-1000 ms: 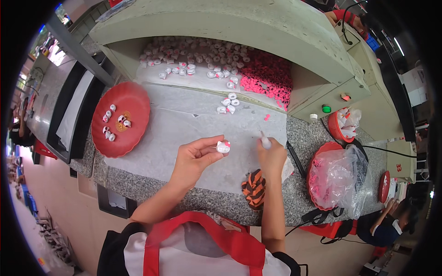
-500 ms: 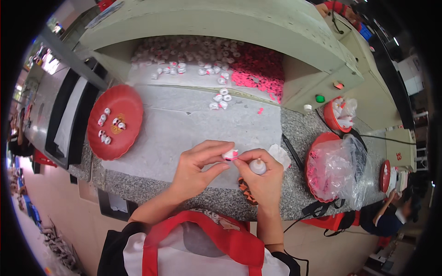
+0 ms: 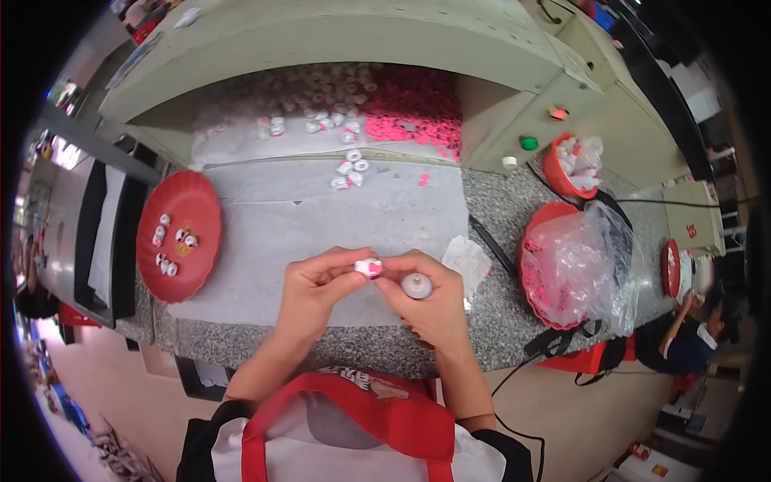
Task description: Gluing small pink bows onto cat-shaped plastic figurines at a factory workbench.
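Between the fingertips of my left hand (image 3: 315, 285) is a small white molded figure (image 3: 364, 266) with a pink patch and a dark spot on its side. My right hand (image 3: 440, 312) has its thumb and forefinger against the figure's right side. Held in that same palm is a small squeeze bottle (image 3: 417, 287) with a pale tip, pointing up. Both hands are over the near edge of the white paper sheet (image 3: 265, 249). Beyond them stands a loose group of white figures (image 3: 344, 183), with two tiny pink pieces (image 3: 424, 180) to its right.
Left is a red scalloped tray (image 3: 205, 261) with several white figures. A cabinet recess holds many white figures (image 3: 297, 90) and a pink heap (image 3: 414, 116). Right are a dark bar (image 3: 494, 245), a plastic bag (image 3: 606, 277) over a red tray, and a red bowl (image 3: 552, 173). A person (image 3: 683, 341) is far right.
The view has shifted, so the bench sits further left. The white figure has turned, and its pink patch now faces up. My right fingers have come in closer against it.
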Tool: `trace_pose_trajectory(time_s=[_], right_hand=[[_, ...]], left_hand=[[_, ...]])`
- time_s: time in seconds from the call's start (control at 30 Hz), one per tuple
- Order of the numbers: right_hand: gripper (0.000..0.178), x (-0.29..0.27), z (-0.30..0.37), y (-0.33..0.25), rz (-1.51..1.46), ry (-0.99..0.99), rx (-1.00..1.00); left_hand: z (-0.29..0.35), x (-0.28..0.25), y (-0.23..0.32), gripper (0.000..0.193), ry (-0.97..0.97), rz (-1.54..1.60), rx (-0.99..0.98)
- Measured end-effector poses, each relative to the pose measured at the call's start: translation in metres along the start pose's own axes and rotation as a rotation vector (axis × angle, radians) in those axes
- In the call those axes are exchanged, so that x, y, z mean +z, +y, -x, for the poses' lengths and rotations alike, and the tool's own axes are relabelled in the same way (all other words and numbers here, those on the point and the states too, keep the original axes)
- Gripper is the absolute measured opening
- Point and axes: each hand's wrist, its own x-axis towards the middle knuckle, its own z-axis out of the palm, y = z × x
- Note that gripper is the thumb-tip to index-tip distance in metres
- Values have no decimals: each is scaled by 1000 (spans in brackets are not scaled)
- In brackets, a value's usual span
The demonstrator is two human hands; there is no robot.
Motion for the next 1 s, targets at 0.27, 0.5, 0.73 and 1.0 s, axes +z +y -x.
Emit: trace_pose_trajectory(time_s=[0.27, 0.5, 0.73, 1.0], right_hand=[[20, 2, -2, 3, 81, 62, -56], [20, 15, 1, -4, -174, 35, -121], [14, 20, 2, 5, -401, -66, 113], [11, 56, -15, 30, -398, -102, 247]], left_hand=[[2, -5, 4, 28, 14, 86, -63], [18, 2, 23, 28, -8, 0, 108], [28, -12, 21, 31, -36, -310, 225], [25, -46, 8, 19, 136, -103, 33]])
